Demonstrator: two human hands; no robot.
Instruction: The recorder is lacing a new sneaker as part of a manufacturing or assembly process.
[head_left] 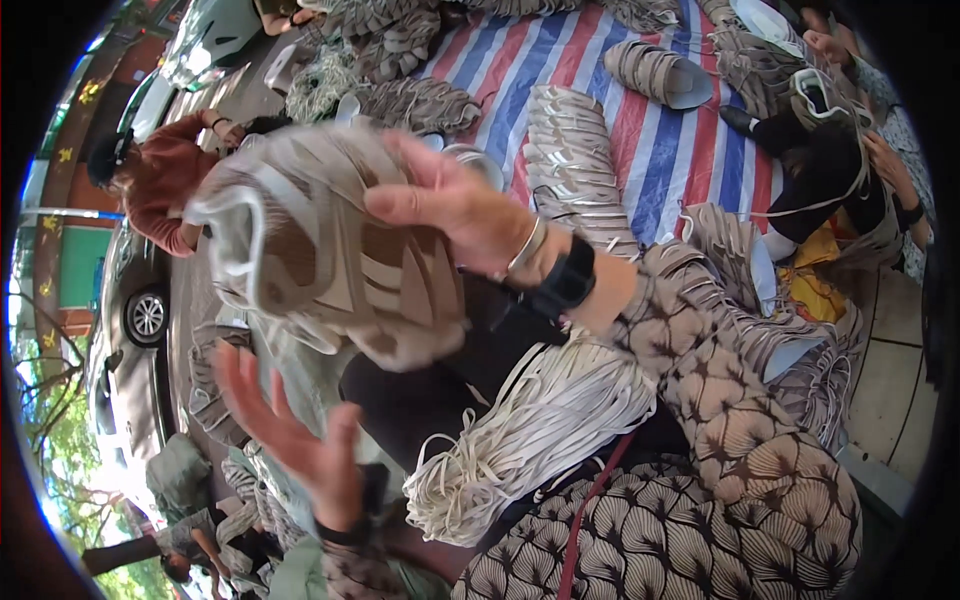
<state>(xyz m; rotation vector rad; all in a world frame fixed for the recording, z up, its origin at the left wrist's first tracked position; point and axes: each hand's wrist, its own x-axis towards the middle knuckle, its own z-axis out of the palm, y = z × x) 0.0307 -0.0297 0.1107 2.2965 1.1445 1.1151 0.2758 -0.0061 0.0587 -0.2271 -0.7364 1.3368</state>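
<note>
My right hand (455, 205), with a bracelet and a black watch at its wrist, grips a stack of beige and brown shoe uppers (345, 240) by its upper right side. The stack is held up in front of me and blurred by motion; a pale-edged opening faces left. Below it, my left hand (295, 430) is raised with fingers spread, holding nothing and apart from the uppers. Across my lap lies a thick bundle of white shoelaces (535, 430).
A red, white and blue striped sheet (640, 150) bears rows of stacked uppers (570, 160). More uppers (700, 290) lie by my right arm. A person in a rust top (165, 180) sits at left; another (835, 150) sits at right. A dark car (140, 350) stands beyond.
</note>
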